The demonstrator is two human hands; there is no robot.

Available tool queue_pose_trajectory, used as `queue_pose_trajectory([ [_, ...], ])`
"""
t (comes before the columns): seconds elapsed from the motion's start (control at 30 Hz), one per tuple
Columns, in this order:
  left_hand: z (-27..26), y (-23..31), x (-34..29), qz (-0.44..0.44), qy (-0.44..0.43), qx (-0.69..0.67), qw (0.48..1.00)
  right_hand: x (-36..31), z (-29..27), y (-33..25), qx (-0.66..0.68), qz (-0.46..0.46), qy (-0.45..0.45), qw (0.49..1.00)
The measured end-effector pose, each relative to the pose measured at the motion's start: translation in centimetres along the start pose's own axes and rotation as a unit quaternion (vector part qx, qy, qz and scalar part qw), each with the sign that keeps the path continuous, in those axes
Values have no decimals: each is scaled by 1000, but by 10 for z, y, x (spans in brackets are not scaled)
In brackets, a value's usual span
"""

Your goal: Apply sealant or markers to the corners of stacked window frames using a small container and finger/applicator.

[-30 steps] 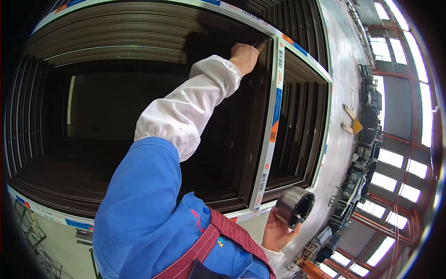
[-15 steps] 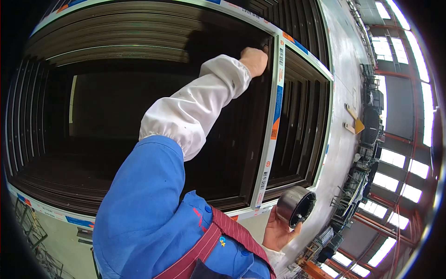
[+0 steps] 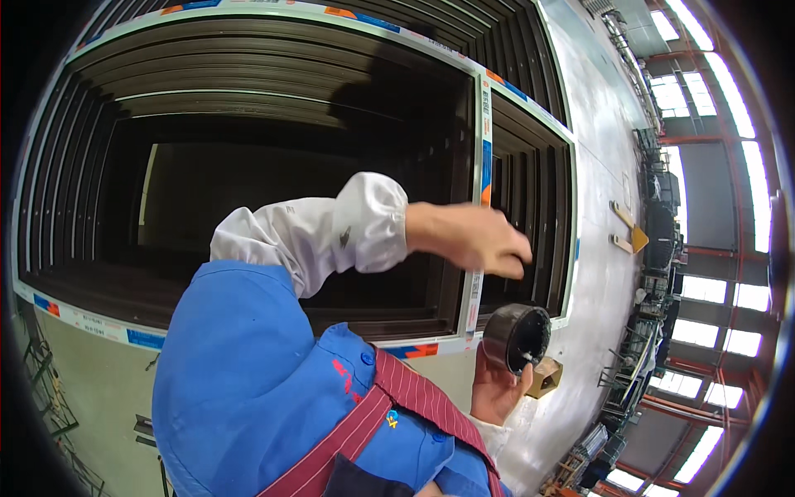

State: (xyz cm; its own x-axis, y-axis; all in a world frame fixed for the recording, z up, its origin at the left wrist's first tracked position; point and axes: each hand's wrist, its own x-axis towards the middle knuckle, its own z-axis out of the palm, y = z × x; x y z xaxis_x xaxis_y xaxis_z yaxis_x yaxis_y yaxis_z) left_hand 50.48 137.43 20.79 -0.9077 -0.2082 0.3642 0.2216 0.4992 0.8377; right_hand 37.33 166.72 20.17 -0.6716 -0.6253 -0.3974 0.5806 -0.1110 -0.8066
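A dark metal cup (image 3: 502,335) rests in my right hand (image 3: 497,393), whose fingers curl round its lower side. Its open mouth faces right, showing a dark inside with something small and pale in it. My left hand (image 3: 474,238) hangs over the crossbar (image 3: 476,290) of a large dark window frame (image 3: 273,327), a little above the cup and apart from it. Motion smears the left fingers, so whether they pinch anything is unclear. The white oversleeve (image 3: 319,240) on my left arm crosses the larger opening. More dark frames are stacked beneath, their edges showing in steps.
Another stack of dark frames (image 3: 489,33) adjoins at the far side. A small cardboard box (image 3: 545,378) is beyond the cup. A yellow pallet truck (image 3: 638,238) is on the pale floor (image 3: 600,182) to the right. Racks (image 3: 650,306) line the edge of the hall.
My left hand has left the frame's far inner corner and come back toward the cup. The cup has shifted slightly up and left, and the cardboard box has come into view.
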Motion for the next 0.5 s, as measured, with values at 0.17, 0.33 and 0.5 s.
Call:
queue_pose_trajectory([
  [0.17, 57, 89, -22, 22, -197, 11, 980, -21, -19, 19, 12, 27, -80, 996],
  [0.33, 91, 112, -43, -27, -236, 222, 946, -43, -36, 36, -7, 65, -142, 988],
  [0.5, 81, 115, -59, -50, -257, 233, 936, -64, -21, 47, -17, 88, -145, 985],
])
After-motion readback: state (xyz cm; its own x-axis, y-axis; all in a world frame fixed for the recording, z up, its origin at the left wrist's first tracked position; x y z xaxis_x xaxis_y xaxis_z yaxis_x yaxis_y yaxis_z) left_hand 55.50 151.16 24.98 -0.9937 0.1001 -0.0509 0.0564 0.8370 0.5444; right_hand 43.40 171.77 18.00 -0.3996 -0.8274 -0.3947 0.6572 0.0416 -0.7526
